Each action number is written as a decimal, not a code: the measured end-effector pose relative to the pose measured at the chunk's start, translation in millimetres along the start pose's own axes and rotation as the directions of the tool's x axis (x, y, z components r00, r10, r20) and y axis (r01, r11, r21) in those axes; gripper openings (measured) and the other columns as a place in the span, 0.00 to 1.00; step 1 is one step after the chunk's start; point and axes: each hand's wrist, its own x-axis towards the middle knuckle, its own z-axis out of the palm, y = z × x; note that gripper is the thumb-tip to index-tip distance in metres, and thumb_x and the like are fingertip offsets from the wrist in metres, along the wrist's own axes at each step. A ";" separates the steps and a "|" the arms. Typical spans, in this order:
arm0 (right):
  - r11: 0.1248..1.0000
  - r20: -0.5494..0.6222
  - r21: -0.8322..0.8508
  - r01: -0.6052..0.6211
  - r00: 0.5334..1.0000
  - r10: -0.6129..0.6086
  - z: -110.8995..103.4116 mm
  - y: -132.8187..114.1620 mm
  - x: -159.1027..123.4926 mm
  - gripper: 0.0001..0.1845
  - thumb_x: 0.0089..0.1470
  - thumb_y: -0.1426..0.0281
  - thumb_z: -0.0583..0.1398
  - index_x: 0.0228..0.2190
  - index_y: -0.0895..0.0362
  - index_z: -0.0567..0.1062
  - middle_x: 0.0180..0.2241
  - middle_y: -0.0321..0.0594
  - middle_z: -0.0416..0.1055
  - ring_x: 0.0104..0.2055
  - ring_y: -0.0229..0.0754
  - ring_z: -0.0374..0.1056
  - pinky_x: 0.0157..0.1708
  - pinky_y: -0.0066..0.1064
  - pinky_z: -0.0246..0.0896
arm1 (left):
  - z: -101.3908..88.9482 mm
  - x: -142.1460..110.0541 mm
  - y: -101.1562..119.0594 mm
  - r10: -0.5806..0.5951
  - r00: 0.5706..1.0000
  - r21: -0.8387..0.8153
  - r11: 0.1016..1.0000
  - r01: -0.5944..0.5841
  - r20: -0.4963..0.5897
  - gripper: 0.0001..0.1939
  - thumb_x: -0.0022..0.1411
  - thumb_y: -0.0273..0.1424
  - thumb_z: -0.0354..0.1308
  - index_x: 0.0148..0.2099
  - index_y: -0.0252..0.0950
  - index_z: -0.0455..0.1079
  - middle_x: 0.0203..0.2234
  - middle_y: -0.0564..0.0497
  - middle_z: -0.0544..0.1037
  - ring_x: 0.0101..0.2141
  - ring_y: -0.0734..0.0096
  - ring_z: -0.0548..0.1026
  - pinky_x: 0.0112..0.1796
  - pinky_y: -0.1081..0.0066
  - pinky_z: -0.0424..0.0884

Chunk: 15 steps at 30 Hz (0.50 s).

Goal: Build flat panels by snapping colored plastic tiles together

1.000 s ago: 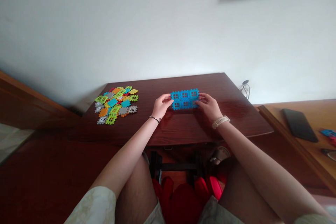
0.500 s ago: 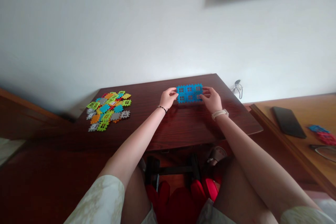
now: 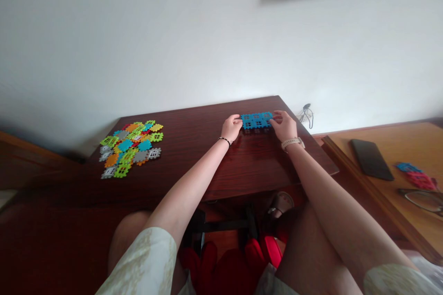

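A blue block of joined plastic tiles [image 3: 256, 120] is held just above the far part of a dark wooden table [image 3: 194, 161], right of the table's middle. It is seen more edge-on than a moment ago, so it has been tipped and brought lower. Whether its lower edge touches the wood cannot be told. It is gripped from both ends, with the left hand [image 3: 231, 128] clamped on one short end and the right hand [image 3: 284, 125] on the other. The table's far edge lies near the block, and its right corner is near the right hand. A stretch of polished wood is left between the left hand and a pile of multicoloured tiles [image 3: 129, 150], and more wood is seen towards the near edge.
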 end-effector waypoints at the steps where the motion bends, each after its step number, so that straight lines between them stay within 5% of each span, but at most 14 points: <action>1: 1.000 0.005 0.000 -0.005 1.000 0.005 -0.4 1.3 1.2 0.23 0.56 0.64 0.67 0.52 0.57 0.79 0.45 0.50 0.84 0.45 0.54 0.81 0.54 0.52 0.76 | 2.4 0.2 0.6 -0.006 1.000 0.010 1.000 0.006 0.000 0.23 0.66 0.24 0.64 0.62 0.31 0.75 0.50 0.37 0.86 0.52 0.55 0.84 0.58 0.59 0.75; 15: 0.992 0.036 -0.087 -0.095 0.995 0.098 -3.3 -1.1 10.7 0.21 0.56 0.71 0.64 0.52 0.57 0.80 0.46 0.49 0.86 0.47 0.52 0.81 0.56 0.45 0.73 | 20.4 1.5 8.0 -0.050 0.998 0.147 0.988 0.042 0.048 0.25 0.68 0.22 0.60 0.66 0.30 0.71 0.58 0.36 0.82 0.56 0.60 0.83 0.59 0.66 0.74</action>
